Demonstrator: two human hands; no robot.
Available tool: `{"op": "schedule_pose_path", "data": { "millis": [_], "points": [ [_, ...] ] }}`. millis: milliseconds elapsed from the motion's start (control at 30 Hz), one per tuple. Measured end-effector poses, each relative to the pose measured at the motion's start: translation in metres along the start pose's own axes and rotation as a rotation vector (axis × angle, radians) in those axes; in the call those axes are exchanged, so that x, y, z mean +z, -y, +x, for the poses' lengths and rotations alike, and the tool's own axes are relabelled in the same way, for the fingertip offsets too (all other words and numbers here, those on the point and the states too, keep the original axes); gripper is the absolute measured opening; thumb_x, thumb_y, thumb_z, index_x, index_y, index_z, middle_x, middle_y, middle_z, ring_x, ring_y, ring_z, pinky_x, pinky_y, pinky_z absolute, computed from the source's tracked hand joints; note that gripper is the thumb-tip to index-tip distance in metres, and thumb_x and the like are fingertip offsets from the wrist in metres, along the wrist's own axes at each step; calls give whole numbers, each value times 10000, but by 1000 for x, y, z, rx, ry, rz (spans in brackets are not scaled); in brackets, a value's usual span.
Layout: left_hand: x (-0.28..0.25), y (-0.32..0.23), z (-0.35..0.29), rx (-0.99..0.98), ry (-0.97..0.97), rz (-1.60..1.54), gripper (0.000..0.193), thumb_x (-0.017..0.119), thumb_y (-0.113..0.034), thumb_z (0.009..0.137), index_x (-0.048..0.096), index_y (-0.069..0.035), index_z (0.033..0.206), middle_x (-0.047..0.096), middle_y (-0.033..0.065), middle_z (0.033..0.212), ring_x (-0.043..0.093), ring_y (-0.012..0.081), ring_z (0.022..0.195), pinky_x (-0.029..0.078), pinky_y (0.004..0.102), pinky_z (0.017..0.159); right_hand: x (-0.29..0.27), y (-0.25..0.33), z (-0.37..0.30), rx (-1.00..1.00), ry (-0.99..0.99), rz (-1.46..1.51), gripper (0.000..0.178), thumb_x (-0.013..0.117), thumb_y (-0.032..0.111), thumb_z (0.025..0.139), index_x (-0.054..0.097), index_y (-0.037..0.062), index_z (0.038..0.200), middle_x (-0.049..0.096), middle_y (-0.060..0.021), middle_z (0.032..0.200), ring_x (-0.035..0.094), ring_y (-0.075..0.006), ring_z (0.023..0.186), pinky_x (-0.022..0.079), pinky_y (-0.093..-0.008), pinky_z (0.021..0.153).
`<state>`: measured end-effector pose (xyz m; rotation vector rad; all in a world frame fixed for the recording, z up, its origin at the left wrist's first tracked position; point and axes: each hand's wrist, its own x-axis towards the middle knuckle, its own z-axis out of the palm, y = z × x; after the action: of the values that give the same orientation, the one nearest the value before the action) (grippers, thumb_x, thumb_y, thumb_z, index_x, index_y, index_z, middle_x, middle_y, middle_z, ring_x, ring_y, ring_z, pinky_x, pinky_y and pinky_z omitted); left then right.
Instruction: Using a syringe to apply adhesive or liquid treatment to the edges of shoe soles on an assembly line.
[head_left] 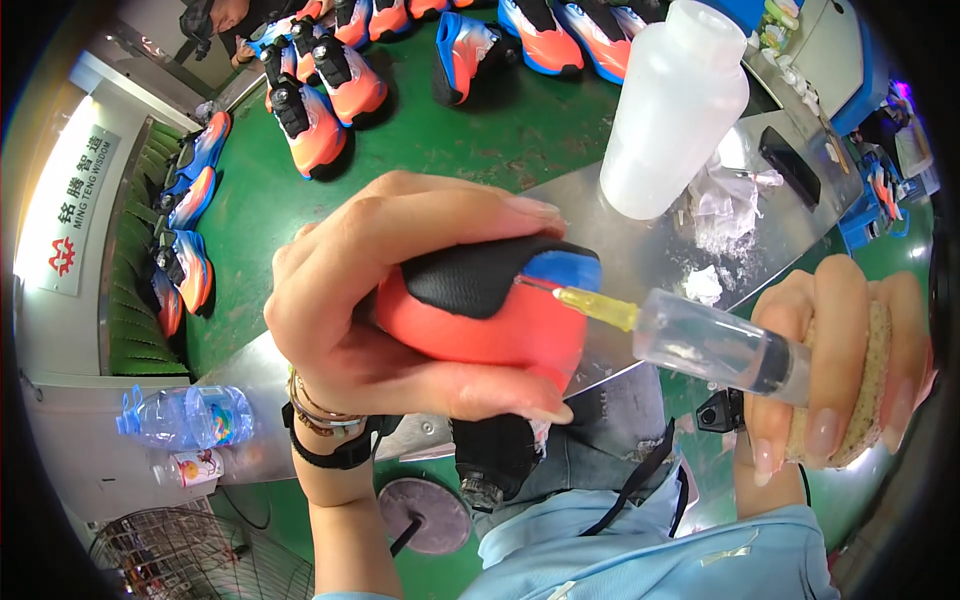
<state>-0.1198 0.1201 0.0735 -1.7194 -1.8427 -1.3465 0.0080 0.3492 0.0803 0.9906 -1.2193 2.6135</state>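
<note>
My left hand is wrapped round a sports shoe, raised in front of me above the metal edge of the table. One end of the shoe shows: coral red, with a textured black patch and a blue corner; the rest is hidden by my fingers. My right hand grips a clear syringe with a yellow needle hub. Its thin needle reaches the border of the black patch, seemingly touching it. The same hand also holds a beige sponge-like pad against the palm.
A white plastic bottle stands on the metal strip, beside crumpled tissue and a black phone. Several similar shoes line the green table. At lower left lies a water bottle above a wire fan. A person is at upper left.
</note>
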Motion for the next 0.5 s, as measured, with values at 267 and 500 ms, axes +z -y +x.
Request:
{"op": "schedule_pose_path", "data": {
  "millis": [267, 500],
  "points": [
    [-2, 11, 0, -3, 7, -13, 876, 698, -623, 533, 483, 87, 999, 581, 208, 863, 621, 287, 751, 524, 362, 662, -23, 3, 13, 71, 265, -23, 96, 530, 160, 828, 579, 100, 771, 550, -225, 706, 575, -326, 532, 537, -395, 538],
    [-7, 11, -10, -269, -57, 66, 897, 634, -664, 605, 456, 103, 1034, 555, 208, 913, 611, 289, 773, 537, 434, 706, 1, -31, -15, -93, -340, 151, 303, 341, 250, 936, 556, 146, 749, 519, -228, 672, 519, -351, 449, 523, -426, 516]
  ]
}}
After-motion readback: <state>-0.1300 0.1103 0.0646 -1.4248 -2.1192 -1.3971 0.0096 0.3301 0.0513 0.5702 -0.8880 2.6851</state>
